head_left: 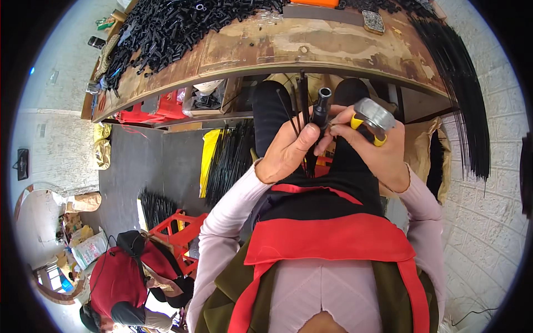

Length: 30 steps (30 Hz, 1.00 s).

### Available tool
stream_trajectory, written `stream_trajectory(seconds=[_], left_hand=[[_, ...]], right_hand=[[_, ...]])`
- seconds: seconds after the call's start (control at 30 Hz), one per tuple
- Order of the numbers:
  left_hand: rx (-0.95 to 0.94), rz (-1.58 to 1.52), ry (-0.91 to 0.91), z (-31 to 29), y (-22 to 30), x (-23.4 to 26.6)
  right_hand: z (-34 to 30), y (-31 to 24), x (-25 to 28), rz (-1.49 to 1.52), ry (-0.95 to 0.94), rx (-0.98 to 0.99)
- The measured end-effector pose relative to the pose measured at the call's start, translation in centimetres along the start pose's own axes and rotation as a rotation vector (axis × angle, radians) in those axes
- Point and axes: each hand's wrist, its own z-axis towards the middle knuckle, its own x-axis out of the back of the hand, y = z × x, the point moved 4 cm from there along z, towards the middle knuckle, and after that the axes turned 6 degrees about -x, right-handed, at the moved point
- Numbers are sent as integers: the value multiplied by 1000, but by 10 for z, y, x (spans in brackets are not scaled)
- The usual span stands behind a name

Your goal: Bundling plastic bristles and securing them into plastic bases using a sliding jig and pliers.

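Note:
Over my lap, my left hand (291,145) is closed around a black tube (320,108) with its round hollow end facing up. Several thin black rods (301,97) rise beside the tube at the same hand. My right hand (383,152) is closed too, with a grey metal tool with yellow grips (375,115) lodged in it; its exact kind does not show. The thumb and fingertips of my right hand meet close beside the tube. Whether they pinch something small there I cannot make out.
A worn wooden bench (250,47) curves ahead, heaped with short black tube pieces (183,28) at left. Black rods (466,94) hang off its right end. Bundled black rods (229,161) and a red crate (180,230) stand left. A person in red (119,272) is at lower left.

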Motion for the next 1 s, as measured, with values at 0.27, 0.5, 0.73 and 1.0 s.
stream_trajectory(seconds=[0.27, 0.5, 0.73, 1.0], left_hand=[[13, -2, -30, 3, -2, -2], [17, -9, -21, 4, -3, -2], [13, 0, -5, 3, -6, 5], [36, -147, -22, 9, -12, 17]], right_hand=[[0, 2, 5, -10, -32, -55], [3, 3, 3, 1, -49, -54], [7, -1, -2, 116, -65, -41], [32, -5, -3, -92, -100, -25]])
